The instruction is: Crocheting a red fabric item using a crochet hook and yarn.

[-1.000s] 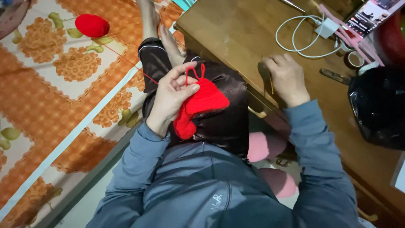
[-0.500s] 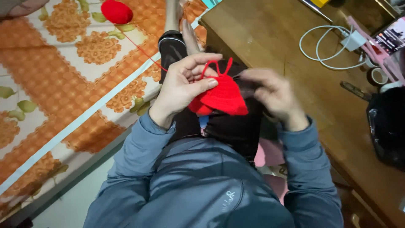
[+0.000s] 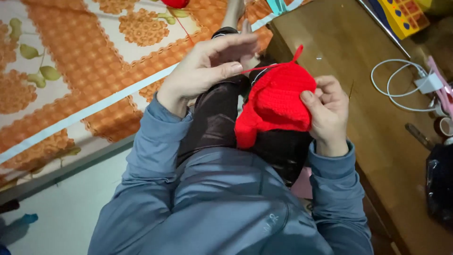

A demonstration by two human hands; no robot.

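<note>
My right hand (image 3: 328, 111) was clenched on the red crochet piece (image 3: 278, 101), thumb pressed to its front face and fingers curled round the far edge. The piece sat over my lap, against my dark trousers (image 3: 212, 118), just beside the edge of the wooden table (image 3: 339, 42). My left hand (image 3: 207, 71) was raised beside it with the upper fingers held out straight. Its thumb was closed against the forefinger where a taut strand of red yarn (image 3: 257, 69) left the top of the piece, so I seemed to be pinching that strand. A short loop of yarn stood up from the top edge of the piece.

The ball of red yarn (image 3: 175, 3) lay well apart on the orange floral bedcover (image 3: 71, 61), with a thin red line running from it towards my knees. I could not make out a hook in either hand. A white cable (image 3: 401, 89) lay coiled on the table, well clear of the work.

By my reckoning I was at the tensioning step, drawing the working yarn tight. The next move called for steady tension from the left while the right kept the fabric from twisting.
</note>
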